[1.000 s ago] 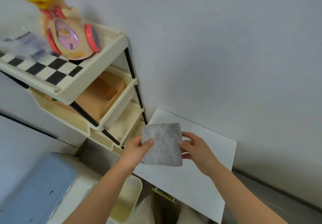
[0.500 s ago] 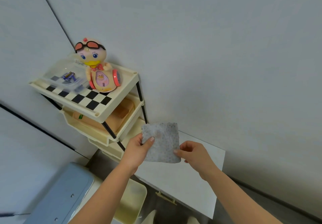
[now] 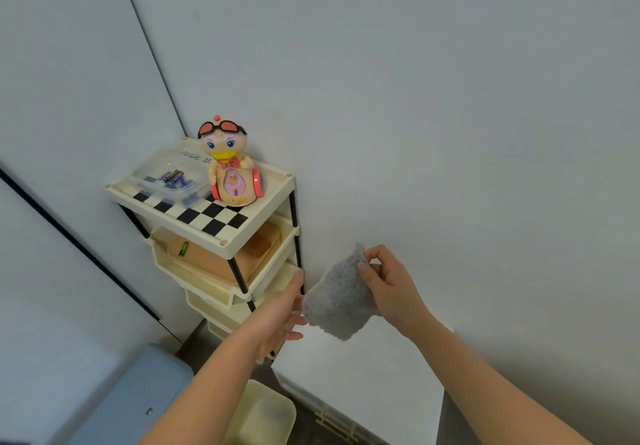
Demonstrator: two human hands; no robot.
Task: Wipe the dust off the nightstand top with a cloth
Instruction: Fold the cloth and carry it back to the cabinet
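Observation:
A grey speckled cloth (image 3: pixel 337 300) hangs in the air above the white nightstand top (image 3: pixel 367 372). My right hand (image 3: pixel 384 283) pinches its upper corner between thumb and fingers. My left hand (image 3: pixel 280 316) is just left of the cloth with its fingers spread and straight, holding nothing; its fingertips are close to the cloth's left edge. The nightstand stands against the wall at the lower middle, partly hidden by my arms.
A cream shelf cart (image 3: pixel 221 236) stands left of the nightstand, with a toy duck (image 3: pixel 230 170) and a clear plastic box (image 3: pixel 169 176) on its checkered top. A blue lid (image 3: pixel 114 406) and a cream bin (image 3: pixel 263 413) lie on the floor below.
My left hand has let go of the cloth and opened. My right hand has lifted the cloth by one corner, so it now hangs. The view has pulled back and upward.

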